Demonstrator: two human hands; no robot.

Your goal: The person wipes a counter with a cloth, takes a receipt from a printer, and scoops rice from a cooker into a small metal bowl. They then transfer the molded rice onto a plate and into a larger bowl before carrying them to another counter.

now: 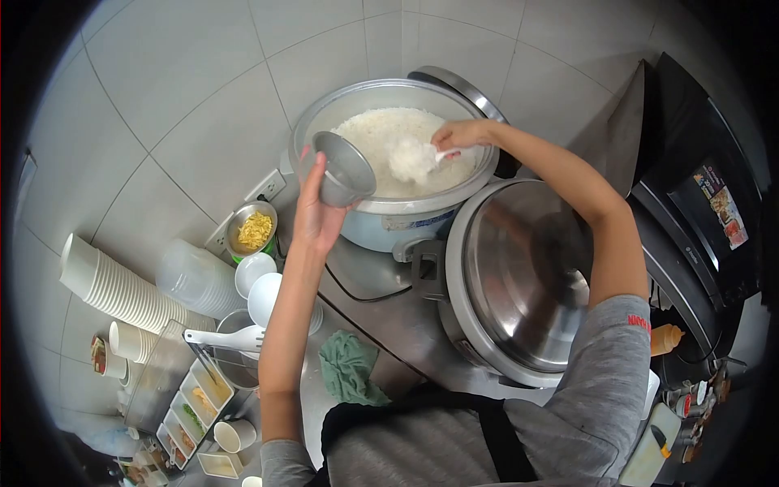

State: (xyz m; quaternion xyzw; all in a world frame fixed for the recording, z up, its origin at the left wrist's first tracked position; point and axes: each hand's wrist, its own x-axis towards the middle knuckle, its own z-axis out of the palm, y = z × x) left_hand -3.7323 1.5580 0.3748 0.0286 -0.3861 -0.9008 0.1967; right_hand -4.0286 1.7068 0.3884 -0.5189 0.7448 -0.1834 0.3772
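Observation:
My left hand (319, 217) grips a grey metal bowl (345, 169), tilted at the near left rim of a large rice cooker (305, 122). Cooked white rice (369, 123) fills much of the cooker's pot. Over this rice, my right hand (464, 136) is closed around the handle of a white rice paddle (446, 153). A clump of rice (411, 160) covers the paddle's blade, slightly blurred, a short way to the right of the bowl. Nothing shows inside the visible part of the bowl.
A second cooker (519, 268) with a shiny closed lid stands at the right. Left are a bowl of yellow shreds (255, 230), stacked paper cups (122, 280) and a topping tray (193, 410). A green cloth (350, 367) lies on the steel counter (365, 280) before me.

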